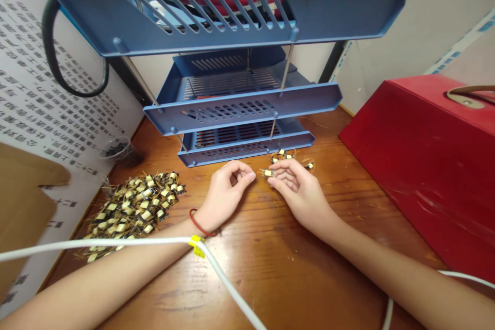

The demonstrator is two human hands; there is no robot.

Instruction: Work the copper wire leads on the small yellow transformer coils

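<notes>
Near the middle of the wooden table, my right hand [296, 185] pinches a small yellow-and-black component [267, 172] with thin wires between thumb and fingertips. Just left of it, my left hand [229, 188] has its thumb and forefinger pressed together; whether anything is between them is too small to tell. A red band circles the left wrist. To the left lies a large pile of similar components [135, 209], with copper-coloured wires sticking out. A few more components [282, 154] lie behind my right hand, by the lowest tray.
Blue stacked trays [240, 108] rise behind my hands. A red box [421, 165] stands at the right, a clear cup [118, 149] of dark parts at the back left. A white cable [228, 281] crosses in front; brown cardboard [27, 206] is at the left.
</notes>
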